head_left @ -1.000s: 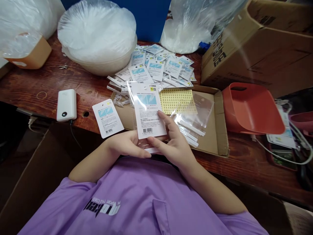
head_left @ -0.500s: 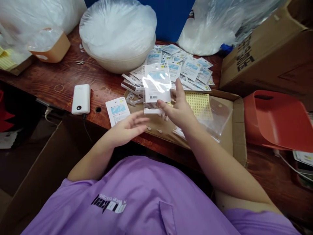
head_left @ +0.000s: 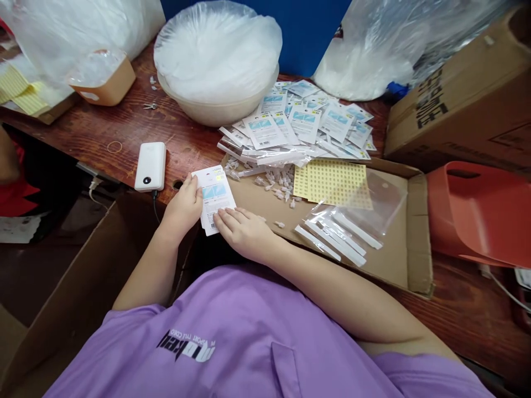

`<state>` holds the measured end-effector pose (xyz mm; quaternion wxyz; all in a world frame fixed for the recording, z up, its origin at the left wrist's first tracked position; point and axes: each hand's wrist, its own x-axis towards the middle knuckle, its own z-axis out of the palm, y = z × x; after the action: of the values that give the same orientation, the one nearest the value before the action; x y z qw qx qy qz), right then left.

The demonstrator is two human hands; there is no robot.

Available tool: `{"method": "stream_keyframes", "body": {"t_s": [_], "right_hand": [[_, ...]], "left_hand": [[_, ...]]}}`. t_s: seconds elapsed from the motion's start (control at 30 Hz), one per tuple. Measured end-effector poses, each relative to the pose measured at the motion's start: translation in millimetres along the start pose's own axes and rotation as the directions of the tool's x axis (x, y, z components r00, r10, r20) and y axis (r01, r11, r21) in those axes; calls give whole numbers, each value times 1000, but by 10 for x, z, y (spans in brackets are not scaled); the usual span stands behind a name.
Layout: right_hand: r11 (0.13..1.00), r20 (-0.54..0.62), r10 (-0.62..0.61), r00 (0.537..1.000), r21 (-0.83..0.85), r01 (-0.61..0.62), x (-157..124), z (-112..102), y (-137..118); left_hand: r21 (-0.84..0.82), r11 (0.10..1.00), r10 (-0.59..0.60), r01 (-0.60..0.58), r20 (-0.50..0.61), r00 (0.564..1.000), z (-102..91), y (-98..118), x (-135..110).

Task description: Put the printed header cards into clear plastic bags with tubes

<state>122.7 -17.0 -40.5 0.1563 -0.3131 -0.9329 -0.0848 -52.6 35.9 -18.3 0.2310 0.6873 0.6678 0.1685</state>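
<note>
White card [head_left: 216, 200], blue panels [head_left: 213, 192]; yellow sheets [head_left: 338, 183], dotted.

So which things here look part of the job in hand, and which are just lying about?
Likely part of the job:
printed cards, held in the left hand, right hand touching them
bagged cards
clear bags
yellow sticker sheets
small plastic pieces

Probably just lying about:
white device
small metal item

One bowl [head_left: 215, 113] (one power bank [head_left: 150, 166]).
</note>
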Motion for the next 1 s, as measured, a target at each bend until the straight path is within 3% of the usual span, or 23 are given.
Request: {"method": "stream_keyframes", "body": {"t_s": [0.17,0.23,0.3,0.37,0.43,0.47,0.53,0.57,0.6,0.7,0.8,0.9,1.0], "right_hand": [[998,-100,-10,995,65,17,-198,-196,60],[993,-189,-13,982,115,35,-433,-352,91],[990,-303,11,953,136,32,-799,-506,138],[987,-423,146,895,129,-100,-1261,-613,177],[943,-512,321,797,93,-320,-1734,-647,184],[894,-559,401,726,65,-443,-1943,-638,174],[800,-625,481,615,25,-600,-2262,-590,134],[764,-648,501,574,20,-645,-2368,-561,110],[740,-656,518,549,22,-672,-2440,-537,86],[703,-601,586,543,45,-710,-2534,-507,40],[704,-510,628,588,50,-708,-2584,-522,28],[692,-483,650,586,60,-719,-2649,-534,32],[684,-464,661,589,51,-728,-2677,-528,58]], "left_hand": [[71,997,13,-14,11,1000,-12,-25,5],[147,988,43,-36,-43,998,-47,65,18],[228,966,149,-123,-99,984,-86,287,38],[278,917,311,-287,-43,950,-87,658,63],[256,842,452,-475,145,880,13,1151,90],[210,800,511,-562,252,822,117,1422,106],[91,735,579,-672,431,692,436,1954,145],[55,727,576,-684,493,652,639,2192,169],[69,738,534,-672,549,643,855,2399,196],[197,750,422,-631,592,687,1459,2796,278],[286,736,395,-613,554,733,1820,2905,358],[307,743,374,-595,547,749,1922,2867,425],[278,820,340,-501,466,816,1897,2801,441]]}}
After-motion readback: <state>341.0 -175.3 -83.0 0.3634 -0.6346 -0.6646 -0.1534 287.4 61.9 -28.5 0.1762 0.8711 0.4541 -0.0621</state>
